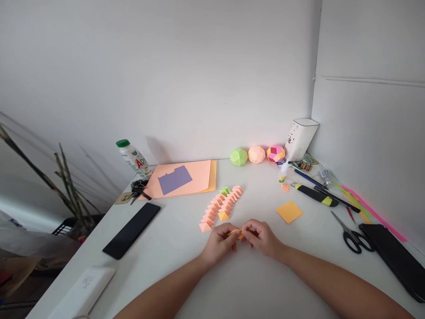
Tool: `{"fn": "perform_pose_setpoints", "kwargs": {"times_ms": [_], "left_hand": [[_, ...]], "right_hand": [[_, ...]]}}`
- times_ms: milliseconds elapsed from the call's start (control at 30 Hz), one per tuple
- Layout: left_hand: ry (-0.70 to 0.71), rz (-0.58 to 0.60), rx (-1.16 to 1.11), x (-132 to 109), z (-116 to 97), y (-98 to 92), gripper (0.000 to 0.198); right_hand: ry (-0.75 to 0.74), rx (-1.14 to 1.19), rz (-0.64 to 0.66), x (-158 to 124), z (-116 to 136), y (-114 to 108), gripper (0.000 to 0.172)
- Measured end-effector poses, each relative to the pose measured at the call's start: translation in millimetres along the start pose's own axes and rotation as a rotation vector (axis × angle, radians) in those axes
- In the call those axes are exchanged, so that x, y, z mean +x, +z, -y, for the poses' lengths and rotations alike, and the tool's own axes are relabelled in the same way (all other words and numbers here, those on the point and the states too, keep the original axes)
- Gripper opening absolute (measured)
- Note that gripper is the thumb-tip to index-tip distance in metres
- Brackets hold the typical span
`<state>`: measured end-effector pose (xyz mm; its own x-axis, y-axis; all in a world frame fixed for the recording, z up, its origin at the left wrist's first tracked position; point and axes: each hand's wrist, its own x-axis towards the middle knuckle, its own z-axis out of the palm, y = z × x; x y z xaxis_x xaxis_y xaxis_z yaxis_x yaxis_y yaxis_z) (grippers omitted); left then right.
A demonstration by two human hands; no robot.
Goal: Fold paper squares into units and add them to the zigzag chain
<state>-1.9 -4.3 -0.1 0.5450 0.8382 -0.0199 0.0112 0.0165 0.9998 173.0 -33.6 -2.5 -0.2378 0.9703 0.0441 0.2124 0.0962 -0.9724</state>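
My left hand (221,241) and my right hand (260,238) meet near the middle of the white table, both pinching a small orange paper piece (239,235). Fingers cover much of that piece, so its folds are hard to make out. Just beyond my left hand, two rows of folded peach paper units (210,215) stand side by side, with an orange unit (223,216) at the near end of one row and a green one (225,191) at the far end. Square orange sheets (290,212) lie to the right of my hands.
Peach sheets (199,175) carry a purple paper (175,180). Three paper balls (256,154) sit by the wall. Scissors (352,235), a cutter (315,195), a glue bottle (283,172) and a black case (395,261) lie right; a black phone (132,230) and bottle (134,158) left.
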Motion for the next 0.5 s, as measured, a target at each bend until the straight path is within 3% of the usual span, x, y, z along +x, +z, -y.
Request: {"fn": "perform_pose_setpoints", "kwargs": {"times_ms": [367,500], "left_hand": [[-0.116,-0.023,0.130,-4.5,-7.2,2.3,0.042],[-0.089,-0.017,0.206,-5.9,-6.4,3.5,0.051]], "right_hand": [[-0.041,-0.015,0.032,-2.6,-2.0,1.0,0.022],[0.001,0.058,0.044,-2.9,2.4,0.5,0.019]]}}
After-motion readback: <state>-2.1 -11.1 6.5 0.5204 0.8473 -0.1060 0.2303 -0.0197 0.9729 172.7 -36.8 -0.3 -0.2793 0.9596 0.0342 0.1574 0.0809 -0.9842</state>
